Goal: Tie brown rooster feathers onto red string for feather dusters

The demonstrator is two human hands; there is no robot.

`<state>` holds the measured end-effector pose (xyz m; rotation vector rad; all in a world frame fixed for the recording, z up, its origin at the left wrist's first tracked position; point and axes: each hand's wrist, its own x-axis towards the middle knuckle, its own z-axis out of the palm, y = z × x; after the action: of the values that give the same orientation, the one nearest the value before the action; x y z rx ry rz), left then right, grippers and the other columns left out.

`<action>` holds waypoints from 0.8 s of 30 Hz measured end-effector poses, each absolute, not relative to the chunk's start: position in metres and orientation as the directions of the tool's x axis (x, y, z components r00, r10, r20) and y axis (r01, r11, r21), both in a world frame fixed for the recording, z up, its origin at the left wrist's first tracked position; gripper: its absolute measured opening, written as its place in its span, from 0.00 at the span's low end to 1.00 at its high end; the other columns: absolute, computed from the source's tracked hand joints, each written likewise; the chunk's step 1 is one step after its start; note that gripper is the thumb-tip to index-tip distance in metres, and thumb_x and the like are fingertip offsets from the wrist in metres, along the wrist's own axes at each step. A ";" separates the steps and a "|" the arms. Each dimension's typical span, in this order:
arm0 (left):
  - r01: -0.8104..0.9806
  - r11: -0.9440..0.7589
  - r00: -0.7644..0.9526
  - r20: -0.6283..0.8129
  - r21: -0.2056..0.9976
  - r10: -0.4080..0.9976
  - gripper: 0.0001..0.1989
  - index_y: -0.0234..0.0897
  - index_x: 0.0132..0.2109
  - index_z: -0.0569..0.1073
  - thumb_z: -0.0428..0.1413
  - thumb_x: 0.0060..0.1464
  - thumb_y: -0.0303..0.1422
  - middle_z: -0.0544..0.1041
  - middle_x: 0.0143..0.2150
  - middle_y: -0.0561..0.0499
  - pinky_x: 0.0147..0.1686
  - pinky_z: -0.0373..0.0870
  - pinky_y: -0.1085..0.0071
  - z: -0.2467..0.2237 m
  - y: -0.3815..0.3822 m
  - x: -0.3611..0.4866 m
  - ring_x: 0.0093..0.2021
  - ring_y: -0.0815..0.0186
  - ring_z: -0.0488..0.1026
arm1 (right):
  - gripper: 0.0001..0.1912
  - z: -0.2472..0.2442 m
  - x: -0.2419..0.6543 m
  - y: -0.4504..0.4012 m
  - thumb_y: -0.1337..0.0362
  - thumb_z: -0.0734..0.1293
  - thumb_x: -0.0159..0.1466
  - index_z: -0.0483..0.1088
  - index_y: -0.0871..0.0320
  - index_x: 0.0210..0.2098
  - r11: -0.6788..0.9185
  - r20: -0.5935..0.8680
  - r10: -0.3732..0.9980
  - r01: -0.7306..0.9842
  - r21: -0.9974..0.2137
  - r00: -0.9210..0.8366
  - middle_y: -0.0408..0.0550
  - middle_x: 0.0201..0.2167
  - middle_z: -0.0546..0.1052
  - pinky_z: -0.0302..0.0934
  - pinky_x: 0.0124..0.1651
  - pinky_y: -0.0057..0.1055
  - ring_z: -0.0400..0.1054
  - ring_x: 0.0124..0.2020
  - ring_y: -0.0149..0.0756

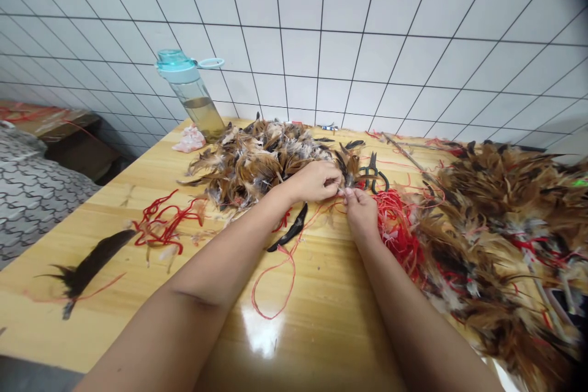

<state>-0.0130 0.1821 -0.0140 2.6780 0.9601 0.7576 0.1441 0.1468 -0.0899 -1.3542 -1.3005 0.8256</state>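
My left hand [319,180] and my right hand [361,213] meet over the middle of the table, fingertips almost touching. Both are closed in a pinch at the pale quill ends of a small bunch of brown feathers [350,164], which fans out away from me. The exact grip is partly hidden by the fingers. A thin red string [281,312] trails from near the hands toward me and lies in a loop on the wood. Beside my right hand is a tangle of red string [399,226]. Black-handled scissors [373,173] lie just beyond it.
A large feather heap [248,162] lies behind my left arm; another feather pile [500,196] covers the right side. Red string pieces [168,223] and dark feathers [98,260] lie left on the wooden table [151,162]. A water bottle [197,95] stands near the tiled wall.
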 end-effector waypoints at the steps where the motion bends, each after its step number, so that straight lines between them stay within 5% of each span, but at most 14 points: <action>1: 0.540 -0.770 0.657 0.400 0.341 0.639 0.07 0.35 0.28 0.72 0.50 0.49 0.26 0.73 0.27 0.50 0.34 0.62 0.72 -0.014 0.182 -0.013 0.31 0.67 0.67 | 0.21 -0.090 0.144 0.147 0.48 0.61 0.60 0.72 0.58 0.25 0.131 0.178 0.970 0.260 -0.957 0.168 0.43 0.19 0.69 0.56 0.31 0.30 0.61 0.25 0.34; 10: 0.553 -0.767 0.639 0.426 0.325 0.640 0.05 0.35 0.28 0.71 0.53 0.51 0.27 0.72 0.29 0.49 0.38 0.64 0.70 -0.019 0.182 -0.010 0.34 0.65 0.68 | 0.14 -0.086 0.143 0.147 0.53 0.64 0.56 0.69 0.56 0.22 0.149 0.170 0.984 0.272 -0.951 0.056 0.44 0.22 0.71 0.57 0.35 0.32 0.63 0.28 0.35; 17: 0.697 -0.564 0.292 0.544 0.442 0.787 0.07 0.35 0.39 0.74 0.52 0.55 0.26 0.73 0.38 0.47 0.44 0.66 0.66 -0.030 0.188 -0.014 0.41 0.62 0.69 | 0.19 -0.078 0.142 0.145 0.45 0.67 0.53 0.65 0.56 0.27 0.038 0.008 0.981 -0.153 -0.987 0.194 0.37 0.19 0.62 0.47 0.23 0.27 0.50 0.19 0.26; 24: 0.737 -0.610 0.427 0.500 0.291 0.754 0.12 0.38 0.42 0.77 0.49 0.59 0.26 0.73 0.40 0.46 0.44 0.65 0.66 -0.053 0.190 -0.012 0.42 0.62 0.67 | 0.20 -0.072 0.140 0.143 0.45 0.68 0.51 0.64 0.55 0.28 0.002 -0.072 0.970 -0.300 -0.954 0.233 0.33 0.18 0.59 0.44 0.19 0.25 0.46 0.16 0.23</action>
<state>-0.0123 0.1901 -0.0528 2.6302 1.3741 0.9440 0.1404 0.1430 -0.0715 -1.1159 -0.7954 1.1830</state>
